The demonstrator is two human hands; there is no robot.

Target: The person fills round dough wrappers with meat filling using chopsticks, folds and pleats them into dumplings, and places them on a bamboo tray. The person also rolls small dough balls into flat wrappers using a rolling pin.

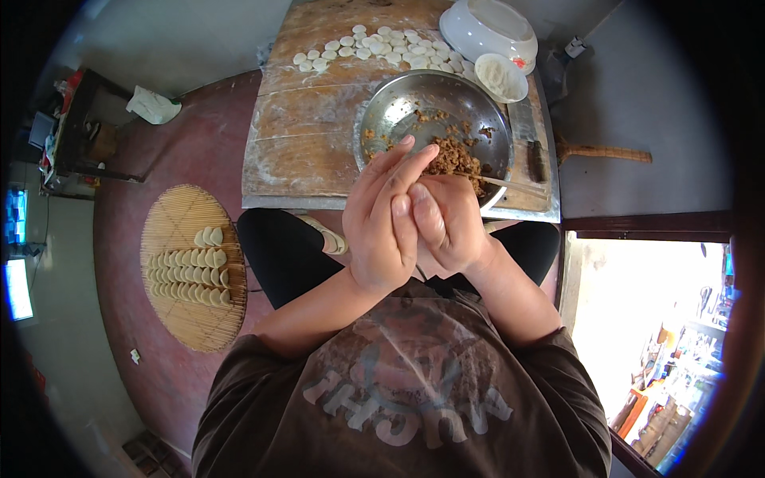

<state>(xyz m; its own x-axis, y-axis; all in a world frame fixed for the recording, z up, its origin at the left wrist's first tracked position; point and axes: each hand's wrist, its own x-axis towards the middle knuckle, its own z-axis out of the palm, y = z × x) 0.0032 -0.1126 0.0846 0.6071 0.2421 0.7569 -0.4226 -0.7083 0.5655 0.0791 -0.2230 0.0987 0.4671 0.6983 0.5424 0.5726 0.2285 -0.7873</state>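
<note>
My left hand [381, 224] and my right hand [449, 224] are pressed together over the near rim of a steel mixing bowl [382, 107]. Both thumbs meet side by side, and the left fingers extend forward past the curled right fingers. Whatever may lie between the hands is hidden. Brown minced filling [457, 156] is heaped in the near right of the bowl, with scraps along its wall. Chopsticks [515, 186] rest across the bowl's right rim. Behind the bowl, many floured dough rounds [394, 43] spread over the wooden board [305, 152].
A small bowl of flour [501, 77] stands before a large white basin [490, 30], back right. A cleaver [536, 160] lies along the board's right edge. At left, a round reed tray [179, 209] carries rows of dumplings [188, 275]. A doorway [633, 287] opens at right.
</note>
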